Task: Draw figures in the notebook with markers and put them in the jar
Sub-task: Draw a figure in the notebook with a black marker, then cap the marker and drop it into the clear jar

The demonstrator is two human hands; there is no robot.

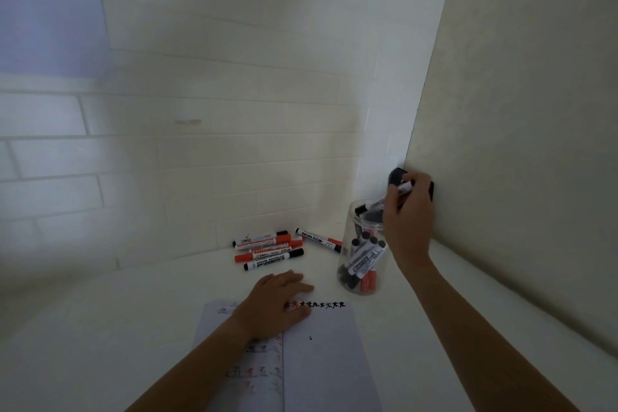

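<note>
Your right hand [406,211] is gripping a black-capped marker [399,182] above the jar [363,251] near the tabletop's back right corner; releasing off-centre risks tipping it. Your left hand [279,303] is pressing flat on the notebook [327,361].

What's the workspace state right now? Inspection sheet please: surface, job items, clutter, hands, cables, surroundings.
Surface: white table, set in a wall corner.
Job's things: open notebook with a row of small red and black figures; clear jar upright, holding several markers; loose markers beyond the notebook.
Clutter: nothing seen.
Grippers: left hand rests flat on the notebook; right hand grips a marker above the jar's mouth.
Cables: nothing seen.
Surroundings: tiled wall; sheet of paper on it.
</note>
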